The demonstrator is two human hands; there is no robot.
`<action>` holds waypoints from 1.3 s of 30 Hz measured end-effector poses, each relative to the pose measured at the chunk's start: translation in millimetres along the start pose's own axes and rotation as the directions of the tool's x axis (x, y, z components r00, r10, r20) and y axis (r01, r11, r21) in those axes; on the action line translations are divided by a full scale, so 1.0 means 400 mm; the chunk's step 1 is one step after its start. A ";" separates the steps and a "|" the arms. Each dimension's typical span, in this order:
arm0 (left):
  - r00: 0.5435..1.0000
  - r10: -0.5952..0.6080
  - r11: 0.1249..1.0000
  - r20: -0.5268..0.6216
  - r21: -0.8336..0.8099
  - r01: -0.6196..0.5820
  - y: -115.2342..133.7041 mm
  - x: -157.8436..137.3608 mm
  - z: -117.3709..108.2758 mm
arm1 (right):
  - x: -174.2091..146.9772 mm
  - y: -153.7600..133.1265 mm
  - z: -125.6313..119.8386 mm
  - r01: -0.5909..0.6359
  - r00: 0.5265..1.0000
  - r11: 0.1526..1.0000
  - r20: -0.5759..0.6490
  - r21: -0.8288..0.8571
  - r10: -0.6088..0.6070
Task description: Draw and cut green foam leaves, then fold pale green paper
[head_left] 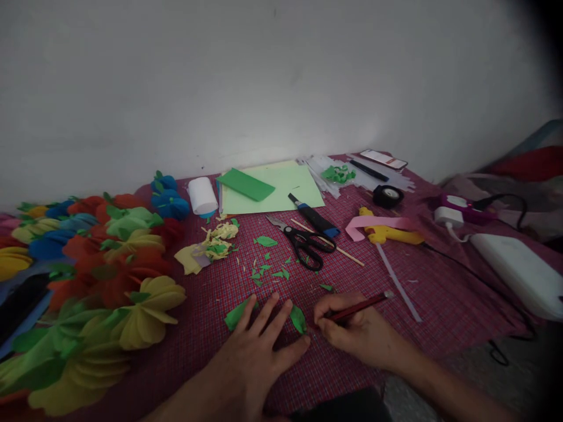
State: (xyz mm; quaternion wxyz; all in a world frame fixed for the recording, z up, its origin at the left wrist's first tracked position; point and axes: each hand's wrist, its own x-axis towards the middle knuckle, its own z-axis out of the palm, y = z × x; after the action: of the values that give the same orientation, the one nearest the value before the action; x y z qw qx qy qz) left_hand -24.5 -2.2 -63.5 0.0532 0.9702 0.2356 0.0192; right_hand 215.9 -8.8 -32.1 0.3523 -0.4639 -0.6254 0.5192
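Leaf (298,319): green paper, on the checked cloth (211,293), between index finger and thumb of the left hand (259,340).
Left fingers (280,319): spread, palm down; they partly cover another green piece (234,316).
Right hand (352,329): fingertips and thumb pinching a dark red pen (358,306), just right of the leaf; whether its tip touches anything cannot be told.
Scraps (285,273): small green bits scattered ahead of both hands.
Scissors (302,237): beyond the scraps, lying near a cutter (320,221) and a thin stick (349,255).
Glue gun (411,237): yellow, farther right, a pink strip (387,222) across it.
Paper balls (147,313): many colours, heaped at the left.
Sheets (285,190): pale green, near the wall, under a folded green paper (247,184); a white roll (203,196) stands left.
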 end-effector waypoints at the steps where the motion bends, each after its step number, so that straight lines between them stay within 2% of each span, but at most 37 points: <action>1: 1.000 -0.001 1.000 0.003 -0.011 0.001 0.001 0.001 -0.002 | -0.002 0.005 -0.004 -0.039 0.999 0.998 -0.019 0.058 0.040; 3: 1.000 0.000 0.999 0.020 -0.040 0.001 0.006 0.006 -0.013 | -0.005 0.017 -0.014 -0.088 0.991 0.976 -0.086 0.202 0.107; 6: 0.999 0.020 0.995 0.042 -0.099 -0.016 0.020 0.013 -0.058 | -0.002 0.029 -0.026 0.004 0.966 0.927 -0.241 0.375 0.093; 9: 1.000 -0.013 0.991 -0.025 -0.135 0.010 0.034 0.013 -0.131 | 0.006 0.022 -0.026 0.108 0.941 0.923 -0.337 0.369 0.025; 11: 0.985 -0.039 0.989 -0.170 -0.149 0.014 0.032 0.007 -0.174 | 0.012 0.012 -0.022 0.129 0.938 0.949 -0.346 0.288 -0.023; 12: 0.956 -0.070 0.989 -0.284 -0.141 0.030 0.026 0.003 -0.188 | 0.015 0.008 -0.018 0.131 0.940 0.960 -0.338 0.246 -0.042; 13: 0.908 -0.118 0.989 -0.403 -0.132 0.070 0.018 -0.002 -0.197 | 0.017 0.005 -0.015 0.133 0.943 0.969 -0.328 0.211 -0.058; 15: 0.780 -0.194 0.981 -0.595 -0.097 0.170 -0.004 -0.008 -0.200 | 0.020 0.007 -0.006 0.137 0.950 0.979 -0.300 0.152 -0.086; 16: 0.728 -0.208 0.974 -0.653 -0.071 0.215 -0.016 -0.009 -0.197 | 0.020 0.010 -0.001 0.146 0.952 0.982 -0.288 0.119 -0.107; 18: 0.678 -0.210 0.968 -0.704 -0.050 0.248 -0.035 -0.010 -0.187 | 0.014 0.021 0.013 0.148 0.958 0.989 -0.248 0.002 -0.143; 20: 0.669 -0.208 0.967 -0.713 -0.049 0.249 -0.047 -0.009 -0.181 | 0.000 0.030 0.030 0.147 0.948 0.973 -0.254 -0.179 -0.190; 23: 0.641 -0.227 0.962 -0.734 -0.068 0.263 -0.059 -0.009 -0.178 | -0.030 0.028 0.057 0.141 0.933 0.888 -0.240 -0.438 -0.266; 25: 0.622 -0.247 0.957 -0.743 -0.084 0.279 -0.066 -0.011 -0.176 | -0.047 0.016 0.075 0.113 0.925 0.824 -0.244 -0.555 -0.291; 27: 0.622 -0.266 0.952 -0.737 -0.100 0.289 -0.075 -0.013 -0.173 | -0.055 0.004 0.092 0.077 0.919 0.780 -0.259 -0.621 -0.297; 31: 0.632 -0.292 0.946 -0.717 -0.121 0.300 -0.093 -0.014 -0.165 | -0.039 0.002 0.119 0.045 0.908 0.771 -0.297 -0.636 -0.297; 34: 0.640 -0.317 0.938 -0.700 -0.131 0.321 -0.103 -0.017 -0.161 | -0.019 0.018 0.129 0.062 0.915 0.817 -0.295 -0.573 -0.276; 39: 0.682 -0.356 0.926 -0.639 -0.143 0.349 -0.117 -0.024 -0.158 | -0.005 0.038 0.138 0.123 0.916 0.901 -0.302 -0.417 -0.265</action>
State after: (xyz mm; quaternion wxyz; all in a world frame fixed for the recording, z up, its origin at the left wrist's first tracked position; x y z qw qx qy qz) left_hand -58.4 40.8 -5.9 -0.0251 0.8376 0.4210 0.3473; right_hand 168.9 -28.1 -58.7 0.4100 -0.5439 -0.6864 0.2548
